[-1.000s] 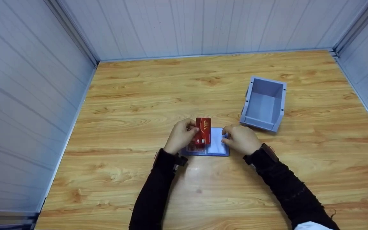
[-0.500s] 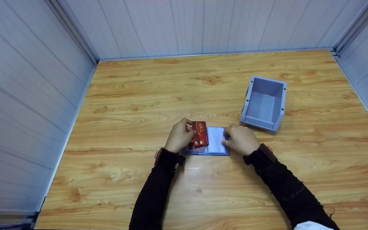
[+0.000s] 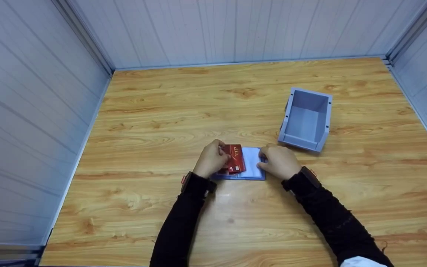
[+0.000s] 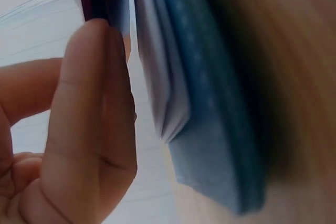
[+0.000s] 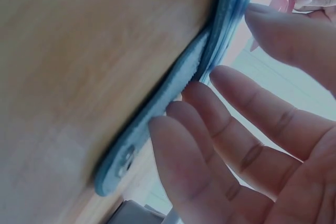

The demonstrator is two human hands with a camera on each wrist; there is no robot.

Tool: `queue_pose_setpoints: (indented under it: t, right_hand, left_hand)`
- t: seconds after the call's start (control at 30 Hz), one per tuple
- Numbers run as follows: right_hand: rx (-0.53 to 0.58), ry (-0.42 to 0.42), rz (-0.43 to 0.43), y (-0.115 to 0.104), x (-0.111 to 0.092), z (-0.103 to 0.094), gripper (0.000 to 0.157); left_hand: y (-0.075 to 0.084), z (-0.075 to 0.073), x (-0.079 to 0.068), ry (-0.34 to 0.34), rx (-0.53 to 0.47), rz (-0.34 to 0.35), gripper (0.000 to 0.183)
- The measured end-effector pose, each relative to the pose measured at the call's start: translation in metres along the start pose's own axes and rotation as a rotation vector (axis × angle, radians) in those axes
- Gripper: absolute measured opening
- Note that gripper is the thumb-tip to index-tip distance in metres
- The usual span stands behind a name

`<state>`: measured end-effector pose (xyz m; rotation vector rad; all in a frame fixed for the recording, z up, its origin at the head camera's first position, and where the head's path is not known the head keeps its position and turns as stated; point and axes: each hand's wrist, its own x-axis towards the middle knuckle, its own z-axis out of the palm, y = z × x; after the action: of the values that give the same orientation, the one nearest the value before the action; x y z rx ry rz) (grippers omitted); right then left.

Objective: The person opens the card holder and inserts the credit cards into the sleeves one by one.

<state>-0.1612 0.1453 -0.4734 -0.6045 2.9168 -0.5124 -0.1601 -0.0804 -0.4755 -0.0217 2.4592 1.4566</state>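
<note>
A blue card holder (image 3: pixel 252 178) lies spread on the table, with pale plastic sleeves (image 3: pixel 251 161) showing on its right half. Over its left half my left hand (image 3: pixel 210 159) pinches a red VIP card (image 3: pixel 237 157) between thumb and fingers; the card covers much of that half. At the holder's right edge, my right hand (image 3: pixel 281 162) grips the rim between thumb and fingertips. In the right wrist view, a strap (image 5: pixel 152 116) with a metal snap sticks out from the holder beside my fingers. Seen from the left wrist, the sleeve pages (image 4: pixel 157 72) stand apart from the fingers.
A grey plastic bin (image 3: pixel 304 122) sits behind my right hand, with nothing seen inside. The wood-grain table (image 3: pixel 161 111) is bounded by pale panel walls (image 3: pixel 213 33) at the back and both sides.
The red card has come down toward me and tilted, from above the holder's middle onto its left half, with my left hand. My right hand has closed in on the holder's right edge.
</note>
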Motion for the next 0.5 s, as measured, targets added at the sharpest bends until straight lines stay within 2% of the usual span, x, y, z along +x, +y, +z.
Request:
queue_pose_setpoints:
  t: [0.27,0.5]
  right_hand:
    - [0.007,-0.006,0.001,0.0005,0.0010,0.0008,0.031]
    - [0.012,-0.001,-0.017,0.0025,0.0016,0.0013,0.029]
  left_hand:
    - [0.0006,0.0061,-0.0007,-0.030,0.039,0.020,0.036]
    - [0.0036,0.0105,-0.0021,-0.026,0.122,0.075,0.041]
